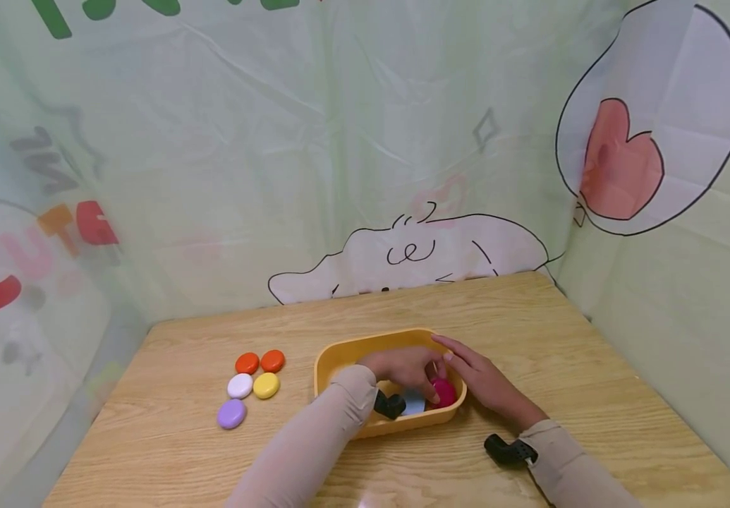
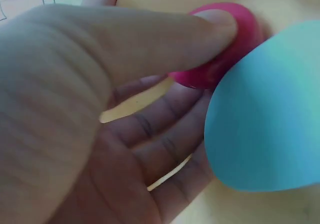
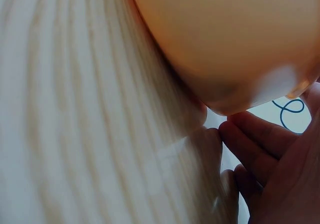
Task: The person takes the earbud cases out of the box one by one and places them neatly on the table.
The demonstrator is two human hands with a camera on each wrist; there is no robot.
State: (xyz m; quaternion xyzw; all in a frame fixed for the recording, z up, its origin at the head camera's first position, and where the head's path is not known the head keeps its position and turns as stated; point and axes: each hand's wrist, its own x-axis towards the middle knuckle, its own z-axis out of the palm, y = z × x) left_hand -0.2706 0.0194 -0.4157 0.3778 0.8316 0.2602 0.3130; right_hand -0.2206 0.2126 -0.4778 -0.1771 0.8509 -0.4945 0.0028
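A yellow-orange plastic basin [image 1: 333,358] sits on the table with my left hand [image 1: 405,367] reaching down into it. That hand pinches a glossy magenta disc [image 2: 215,76] near the right end, its thumb pressed on the disc's face and its fingers behind. Beside the disc is a smooth light blue piece [image 2: 265,119], partly hidden in the head view. My right hand [image 1: 488,384] touches the right end of the basin with fairly straight fingers. In the right wrist view, its fingertips [image 3: 237,121] are right at the basin's outer wall.
Left of the basin, several rounded discs lie grouped on the wooden table [image 1: 168,395]: two orange-red discs [image 1: 272,360], a white disc [image 1: 240,386], a yellow disc [image 1: 266,385] and a purple disc [image 1: 231,414]. Printed curtains [image 1: 244,155] hang behind and on both sides.
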